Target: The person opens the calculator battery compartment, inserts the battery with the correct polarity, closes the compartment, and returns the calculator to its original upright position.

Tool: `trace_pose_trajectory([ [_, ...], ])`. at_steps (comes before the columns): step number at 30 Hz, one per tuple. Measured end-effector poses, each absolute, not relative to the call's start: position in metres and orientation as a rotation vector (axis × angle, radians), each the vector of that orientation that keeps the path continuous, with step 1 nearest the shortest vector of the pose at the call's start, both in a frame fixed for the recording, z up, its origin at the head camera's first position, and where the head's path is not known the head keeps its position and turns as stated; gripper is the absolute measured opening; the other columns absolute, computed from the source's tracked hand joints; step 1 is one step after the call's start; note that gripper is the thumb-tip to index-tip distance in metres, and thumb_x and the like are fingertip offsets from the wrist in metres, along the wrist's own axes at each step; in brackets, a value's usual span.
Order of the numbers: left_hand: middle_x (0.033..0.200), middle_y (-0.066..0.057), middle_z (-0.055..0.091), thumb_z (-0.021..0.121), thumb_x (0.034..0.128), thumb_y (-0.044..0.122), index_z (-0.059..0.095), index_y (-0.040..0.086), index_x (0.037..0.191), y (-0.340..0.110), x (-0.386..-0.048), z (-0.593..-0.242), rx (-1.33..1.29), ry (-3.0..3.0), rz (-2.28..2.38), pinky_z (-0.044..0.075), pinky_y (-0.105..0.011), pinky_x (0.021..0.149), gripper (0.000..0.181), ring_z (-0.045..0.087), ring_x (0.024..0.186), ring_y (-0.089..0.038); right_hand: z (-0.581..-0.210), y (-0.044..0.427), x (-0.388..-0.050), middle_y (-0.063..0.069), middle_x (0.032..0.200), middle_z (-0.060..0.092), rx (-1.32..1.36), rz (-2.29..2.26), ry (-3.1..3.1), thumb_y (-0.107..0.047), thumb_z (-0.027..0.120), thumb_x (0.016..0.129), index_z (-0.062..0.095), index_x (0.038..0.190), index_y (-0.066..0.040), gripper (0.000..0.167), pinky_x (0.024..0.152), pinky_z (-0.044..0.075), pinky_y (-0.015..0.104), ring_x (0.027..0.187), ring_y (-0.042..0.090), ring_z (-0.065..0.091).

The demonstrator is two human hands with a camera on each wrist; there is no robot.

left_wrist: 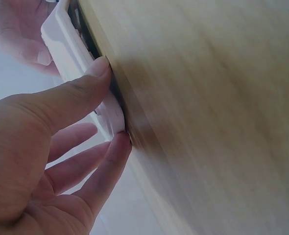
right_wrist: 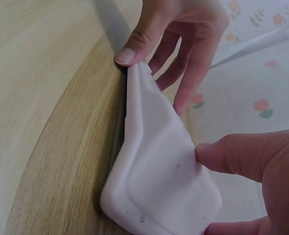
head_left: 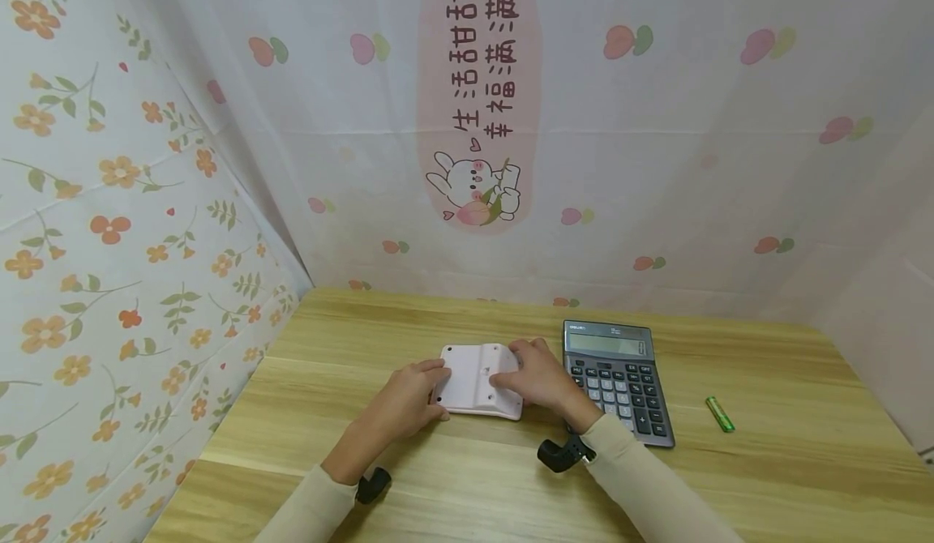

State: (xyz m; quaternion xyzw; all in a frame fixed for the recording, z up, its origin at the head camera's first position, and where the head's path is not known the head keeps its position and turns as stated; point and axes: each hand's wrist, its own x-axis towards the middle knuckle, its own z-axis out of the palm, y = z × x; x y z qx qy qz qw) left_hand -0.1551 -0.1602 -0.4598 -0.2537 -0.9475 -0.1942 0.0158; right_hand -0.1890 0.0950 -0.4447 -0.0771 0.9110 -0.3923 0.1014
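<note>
A pinkish-white calculator [head_left: 461, 381] lies back side up on the table, its raised section with small screw holes toward the right. At its left end my left hand [head_left: 410, 397] pinches the edge, thumb on the near side and fingers on the far side. My right hand [head_left: 543, 377] grips the raised right part, thumb [right_wrist: 232, 155] on the back face and fingers at the outer edge. In the left wrist view the casing [left_wrist: 68, 46] shows edge-on, close to the wood. Its key side is mostly hidden.
A grey desk calculator [head_left: 609, 344] lies face up just right of my right hand, partly under that wrist. Farther right is a green battery [head_left: 720, 414]. The wooden table [head_left: 350, 324] meets patterned cloth walls [head_left: 365, 194] at the back and left.
</note>
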Motion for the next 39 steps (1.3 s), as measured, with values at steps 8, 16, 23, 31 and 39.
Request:
trace_pose_trajectory([
  [8,0.144,-0.026,0.067,0.098,0.0835,0.01,0.073,-0.007,0.134,-0.16,-0.155,-0.46,-0.769,-2.952,-0.614,0.054,-0.052,0.109,0.059,0.068,0.13,-0.044,-0.447,0.095,-0.189,0.027,0.138,0.054,-0.238,-1.162,2.686,-0.029,0.088,0.09,0.061,0.147,0.009,0.074,0.064,0.059,0.034,0.098,0.031,0.064],
  [16,0.147,-0.025,0.065,0.098,0.0857,0.021,0.072,-0.006,0.136,-0.156,-0.157,-0.457,-0.747,-2.989,-0.636,0.054,-0.052,0.11,0.063,0.066,0.132,-0.043,-0.448,0.099,-0.192,0.025,0.134,0.059,-0.275,-1.103,2.728,-0.033,0.086,0.09,0.063,0.146,0.008,0.073,0.095,0.057,0.052,0.107,0.033,0.063],
  [23,0.151,-0.023,0.062,0.091,0.0927,0.038,0.065,-0.003,0.146,-0.148,-0.158,-0.455,-0.738,-2.969,-0.663,0.049,-0.056,0.114,0.072,0.061,0.137,-0.045,-0.444,0.102,-0.193,0.022,0.13,0.063,-0.313,-1.069,2.766,-0.03,0.081,0.093,0.067,0.141,0.006,0.062,0.095,0.055,0.055,0.107,0.032,0.063],
  [31,0.154,-0.023,0.059,0.087,0.0951,0.043,0.063,-0.003,0.148,-0.138,-0.161,-0.455,-0.751,-2.92,-0.759,0.045,-0.06,0.117,0.074,0.052,0.143,-0.048,-0.444,0.1,-0.197,0.016,0.126,0.07,-0.48,-1.121,2.889,-0.013,0.077,0.093,0.08,0.114,-0.006,0.023,0.083,0.057,0.046,0.094,0.025,0.064],
  [39,0.156,-0.024,0.057,0.086,0.0932,0.046,0.063,-0.001,0.149,-0.129,-0.169,-0.456,-0.796,-2.932,-0.778,0.043,-0.063,0.117,0.076,0.048,0.146,-0.049,-0.446,0.094,-0.201,0.005,0.106,0.066,-0.959,-0.976,2.931,0.008,0.068,0.092,0.08,0.098,-0.014,0.026,0.076,0.055,0.038,0.089,0.021,0.063],
])
